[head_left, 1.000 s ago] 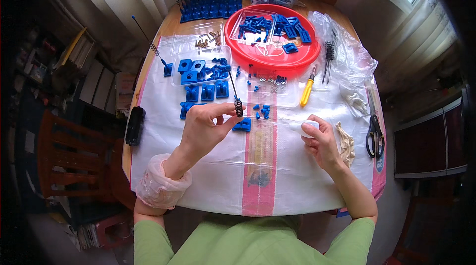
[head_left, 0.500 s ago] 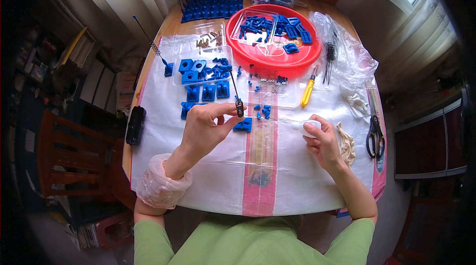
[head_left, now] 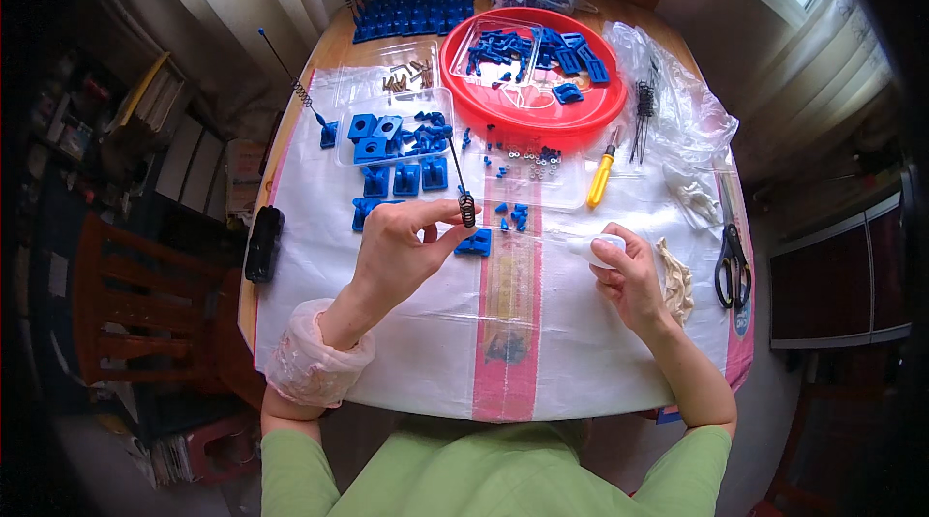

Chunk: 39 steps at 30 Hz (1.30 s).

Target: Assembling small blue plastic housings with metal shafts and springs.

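L hand (head_left: pixel 402 246) nudged spring rod (head_left: pixel 463 190) right; R hand (head_left: pixel 634 275) grips white bottle (head_left: pixel 598 248).

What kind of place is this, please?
Probably a home room used for small assembly work: a wooden table under a plastic sheet, a red bowl of blue parts, curtains and a wooden chair.

free: bare sheet (head_left: pixel 426 343) near table edge | blocked ahead: blue parts (head_left: pixel 397 144), red bowl (head_left: pixel 532 101) | right: scissors (head_left: pixel 728 260), screwdriver (head_left: pixel 601 178)
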Each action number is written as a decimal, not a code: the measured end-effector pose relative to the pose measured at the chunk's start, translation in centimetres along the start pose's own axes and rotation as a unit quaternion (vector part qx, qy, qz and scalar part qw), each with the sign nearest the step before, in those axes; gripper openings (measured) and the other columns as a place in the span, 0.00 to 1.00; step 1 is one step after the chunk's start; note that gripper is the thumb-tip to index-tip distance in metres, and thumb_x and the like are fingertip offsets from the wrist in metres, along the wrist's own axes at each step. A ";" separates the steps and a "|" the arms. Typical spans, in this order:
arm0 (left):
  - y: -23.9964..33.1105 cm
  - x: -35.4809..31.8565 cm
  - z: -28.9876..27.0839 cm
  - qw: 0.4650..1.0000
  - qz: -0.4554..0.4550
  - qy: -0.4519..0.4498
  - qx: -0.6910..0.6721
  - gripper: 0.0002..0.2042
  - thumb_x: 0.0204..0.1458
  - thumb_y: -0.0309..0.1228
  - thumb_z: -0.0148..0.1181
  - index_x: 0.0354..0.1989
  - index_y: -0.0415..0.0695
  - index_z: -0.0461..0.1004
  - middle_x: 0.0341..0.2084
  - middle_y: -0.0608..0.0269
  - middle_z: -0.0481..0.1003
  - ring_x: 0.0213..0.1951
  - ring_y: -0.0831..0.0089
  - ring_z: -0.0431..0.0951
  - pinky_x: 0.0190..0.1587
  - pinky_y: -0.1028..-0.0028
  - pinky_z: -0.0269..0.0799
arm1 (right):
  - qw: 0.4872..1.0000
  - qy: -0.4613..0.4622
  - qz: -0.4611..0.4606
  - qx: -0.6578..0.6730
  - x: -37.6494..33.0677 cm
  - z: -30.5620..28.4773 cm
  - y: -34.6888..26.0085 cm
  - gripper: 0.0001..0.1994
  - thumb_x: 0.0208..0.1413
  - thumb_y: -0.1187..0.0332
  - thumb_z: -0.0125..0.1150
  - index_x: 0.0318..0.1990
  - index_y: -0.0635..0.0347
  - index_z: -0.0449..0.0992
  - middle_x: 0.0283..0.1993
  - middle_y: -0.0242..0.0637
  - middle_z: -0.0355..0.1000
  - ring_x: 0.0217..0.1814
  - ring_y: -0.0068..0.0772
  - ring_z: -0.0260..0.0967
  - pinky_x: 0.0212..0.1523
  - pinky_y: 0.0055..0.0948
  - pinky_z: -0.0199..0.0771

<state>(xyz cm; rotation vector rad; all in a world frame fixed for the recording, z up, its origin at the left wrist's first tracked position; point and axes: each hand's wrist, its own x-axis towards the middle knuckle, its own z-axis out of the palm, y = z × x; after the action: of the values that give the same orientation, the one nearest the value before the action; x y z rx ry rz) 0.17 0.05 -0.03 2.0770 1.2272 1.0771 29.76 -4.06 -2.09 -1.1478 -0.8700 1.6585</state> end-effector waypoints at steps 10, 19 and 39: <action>-0.1 0.0 -0.1 1.000 0.002 -0.003 0.003 0.07 0.48 0.22 0.71 0.36 0.44 0.85 0.30 0.68 0.84 0.17 0.88 0.66 0.19 0.83 0.60 | 1.000 -0.009 -0.003 0.005 0.0 0.1 0.0 0.10 0.58 0.62 0.65 0.35 0.57 0.73 0.23 0.22 0.66 0.17 0.05 0.49 0.16 0.10 0.45; -0.1 0.0 0.0 1.000 0.002 0.002 0.003 0.07 0.47 0.23 0.72 0.36 0.44 0.85 0.30 0.68 0.84 0.17 0.88 0.66 0.18 0.83 0.59 | 1.000 -0.002 0.000 -0.005 0.0 0.0 0.0 0.10 0.58 0.62 0.65 0.35 0.57 0.73 0.23 0.21 0.66 0.18 0.05 0.49 0.16 0.10 0.46; 0.0 -0.1 0.0 1.000 0.001 0.004 -0.004 0.08 0.47 0.22 0.71 0.37 0.44 0.85 0.29 0.68 0.84 0.16 0.88 0.65 0.18 0.83 0.58 | 1.000 -0.001 0.007 0.005 -0.1 -0.2 -0.2 0.09 0.58 0.62 0.64 0.34 0.54 0.71 0.23 0.17 0.59 0.18 0.05 0.47 0.15 0.11 0.44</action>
<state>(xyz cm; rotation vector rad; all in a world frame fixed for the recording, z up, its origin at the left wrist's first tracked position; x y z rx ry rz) 0.15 -0.01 -0.05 2.0700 1.2237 1.0891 30.01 -4.12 -1.92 -1.1479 -0.8572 1.6733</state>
